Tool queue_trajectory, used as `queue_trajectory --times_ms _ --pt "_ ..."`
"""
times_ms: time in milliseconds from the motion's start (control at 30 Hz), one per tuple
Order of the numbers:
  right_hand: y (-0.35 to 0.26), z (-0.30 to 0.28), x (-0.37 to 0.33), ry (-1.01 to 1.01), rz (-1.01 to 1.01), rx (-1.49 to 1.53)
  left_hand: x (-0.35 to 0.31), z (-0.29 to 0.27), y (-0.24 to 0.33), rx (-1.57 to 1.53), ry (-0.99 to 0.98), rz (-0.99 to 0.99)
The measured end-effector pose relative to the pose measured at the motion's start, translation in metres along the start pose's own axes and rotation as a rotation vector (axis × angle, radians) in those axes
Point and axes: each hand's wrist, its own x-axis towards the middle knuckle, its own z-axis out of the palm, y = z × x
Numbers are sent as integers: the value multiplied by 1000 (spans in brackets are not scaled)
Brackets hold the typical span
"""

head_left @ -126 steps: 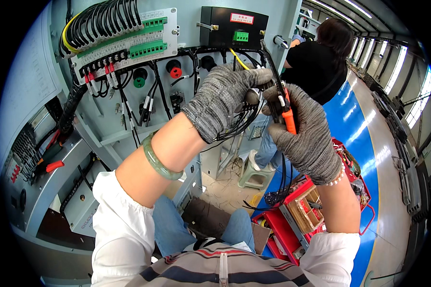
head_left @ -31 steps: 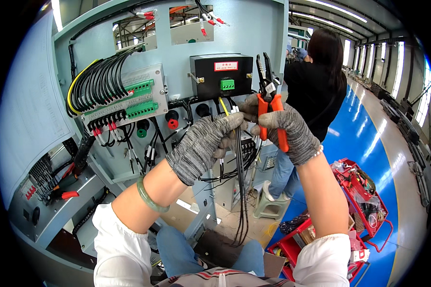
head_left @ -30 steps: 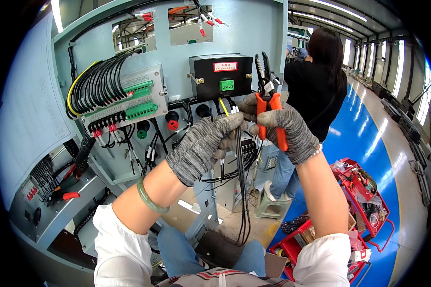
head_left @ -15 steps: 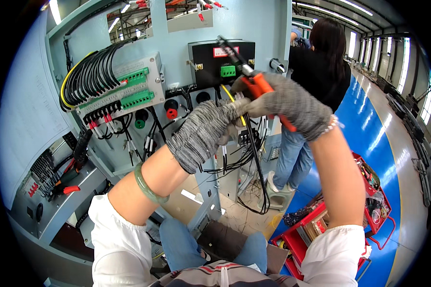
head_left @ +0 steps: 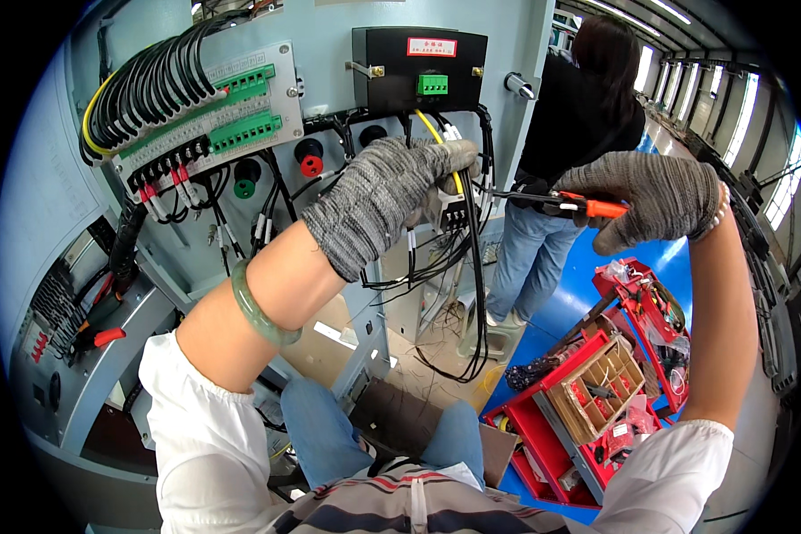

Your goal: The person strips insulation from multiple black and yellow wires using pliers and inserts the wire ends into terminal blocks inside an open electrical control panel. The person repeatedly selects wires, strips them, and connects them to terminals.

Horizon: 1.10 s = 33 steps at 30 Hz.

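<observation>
My left hand (head_left: 378, 200), in a grey knit glove, pinches a bundle of wires below a black box (head_left: 387, 76) with a green connector (head_left: 432, 84). A yellow wire (head_left: 431, 127) and black wires run past its fingertips. To the right, my gloved right hand (head_left: 663, 198) is wrapped round orange-handled pliers (head_left: 605, 209). Their dark jaws point left, toward the wires by my left hand; whether they grip one I cannot tell. Beneath the left fingers sits a small terminal block (head_left: 455, 215), partly covered. Loose black wires (head_left: 479, 329) loop down from there.
At the left, a panel (head_left: 289, 89) carries green terminal strips and bundled black wires. Red and green round sockets (head_left: 310, 160) sit beside it. A person in black (head_left: 578, 125) stands beyond the cabinet. A red toolbox (head_left: 543, 427) with trays lies open at lower right.
My right hand has moved right with the pliers, away from my left hand, and the pliers have turned from upright to nearly level. The left hand keeps its pinch on the wires.
</observation>
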Motion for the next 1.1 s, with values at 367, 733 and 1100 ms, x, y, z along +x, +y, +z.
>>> queue_trajectory --times_ms 367,733,1100 --pt "-27 -9 35 -176 150 -22 -1 5 6 -36 -24 -8" --pt "-19 -13 51 -253 99 31 8 3 -3 -102 -60 25" --pt "-7 -14 58 -267 -115 102 4 0 6 -11 -110 -70"
